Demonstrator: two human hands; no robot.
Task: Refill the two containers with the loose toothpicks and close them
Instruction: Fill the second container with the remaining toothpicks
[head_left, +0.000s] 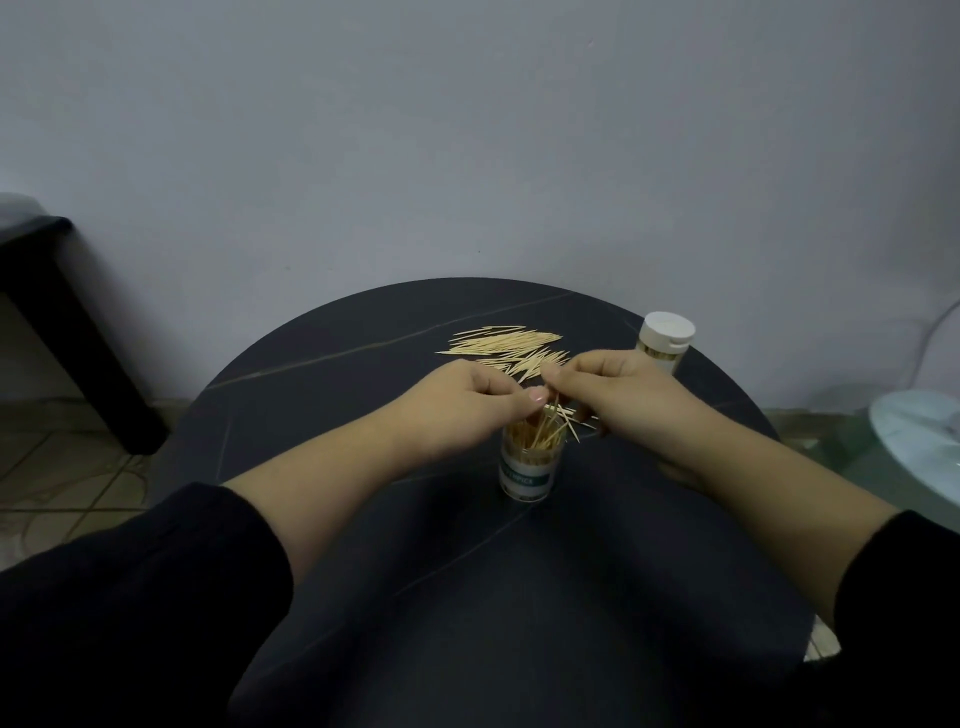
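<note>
An open clear container (530, 467) with a green label stands mid-table, partly filled with upright toothpicks; some lean out over its rim. My left hand (467, 397) and my right hand (608, 384) meet just above its mouth, fingers curled, pinching a few toothpicks (558, 415) that point down into it. A pile of loose toothpicks (506, 345) lies on the table just beyond my hands. A second container (665, 340) with its white lid on stands at the back right.
The round dark table (337, 364) stands against a plain wall. A black furniture leg (78, 332) is at the left on tiled floor. A pale round object (919, 436) lies low at the right.
</note>
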